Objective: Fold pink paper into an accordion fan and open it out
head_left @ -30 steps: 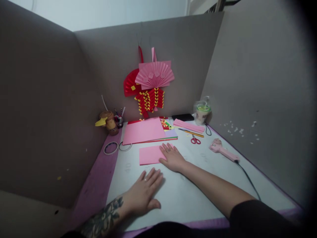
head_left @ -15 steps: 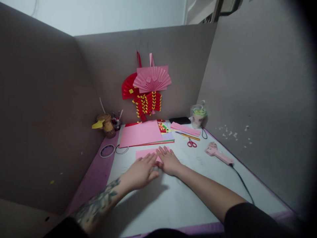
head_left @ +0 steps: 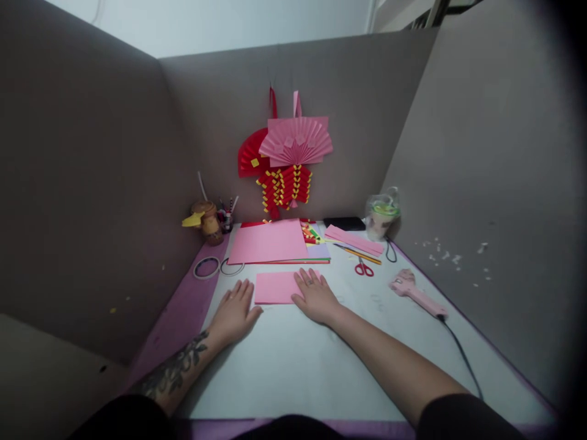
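Since half a second earlier, left hand (head_left: 236, 311) had slid off the small pink paper (head_left: 276, 286) to lie flat and open just beside its left edge; right hand (head_left: 314, 297) pressed open-palmed on its right part. No writing was readable.

The near half of the tabletop (head_left: 293, 373) lies bare between the two forearms, open to any reach. Farther in, the left hand (head_left: 235, 313) and right hand (head_left: 316, 298) flank a small pink sheet (head_left: 276, 287), closing the middle. Behind it a paper stack (head_left: 270, 241) fills the far centre. Tape rings (head_left: 206, 267) sit at the far left. To the right, scissors (head_left: 364, 268) and a glue gun (head_left: 413, 290) with its cord (head_left: 461, 354) cut across the right side. Grey partition walls (head_left: 92, 183) box in left, far and right.
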Action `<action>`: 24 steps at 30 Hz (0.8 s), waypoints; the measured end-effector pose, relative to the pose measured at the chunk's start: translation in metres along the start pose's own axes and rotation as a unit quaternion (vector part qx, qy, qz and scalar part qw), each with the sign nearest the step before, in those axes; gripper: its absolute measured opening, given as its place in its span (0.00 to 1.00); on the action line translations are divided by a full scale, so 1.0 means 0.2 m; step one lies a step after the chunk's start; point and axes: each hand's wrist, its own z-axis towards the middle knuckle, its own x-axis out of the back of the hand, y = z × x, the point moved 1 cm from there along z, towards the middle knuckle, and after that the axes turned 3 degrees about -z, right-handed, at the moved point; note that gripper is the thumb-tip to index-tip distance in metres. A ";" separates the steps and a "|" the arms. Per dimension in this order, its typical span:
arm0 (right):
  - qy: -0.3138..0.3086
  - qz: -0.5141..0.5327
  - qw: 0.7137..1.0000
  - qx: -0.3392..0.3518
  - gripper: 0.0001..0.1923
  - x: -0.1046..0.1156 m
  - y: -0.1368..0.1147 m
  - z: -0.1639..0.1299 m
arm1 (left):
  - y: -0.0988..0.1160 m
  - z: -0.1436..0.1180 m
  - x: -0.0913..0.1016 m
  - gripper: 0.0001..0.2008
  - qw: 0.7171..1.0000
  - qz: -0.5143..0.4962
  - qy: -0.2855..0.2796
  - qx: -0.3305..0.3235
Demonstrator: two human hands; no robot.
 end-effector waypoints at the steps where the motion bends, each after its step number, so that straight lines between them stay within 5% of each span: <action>1: -0.003 -0.002 1.000 -0.001 0.38 0.00 0.00 0.00 | -0.05 -0.05 0.00 0.34 1.000 0.006 -0.001 0.022; 7: -0.002 -0.004 1.000 0.001 0.38 -0.01 0.01 0.00 | -0.25 -0.27 0.00 0.38 0.992 0.020 -0.027 0.125; 11: -0.006 -0.005 1.000 0.002 0.38 -0.02 0.01 0.00 | -0.26 -0.33 0.13 0.38 0.978 0.071 -0.097 0.170; 16: 0.000 -0.007 1.000 0.003 0.38 -0.02 0.01 0.00 | -0.28 -0.35 0.36 0.19 0.966 0.150 -0.124 0.172; 24: 0.005 -0.006 1.000 0.006 0.37 -0.02 0.01 0.00 | -0.30 -0.36 0.35 0.30 0.971 0.152 -0.137 0.121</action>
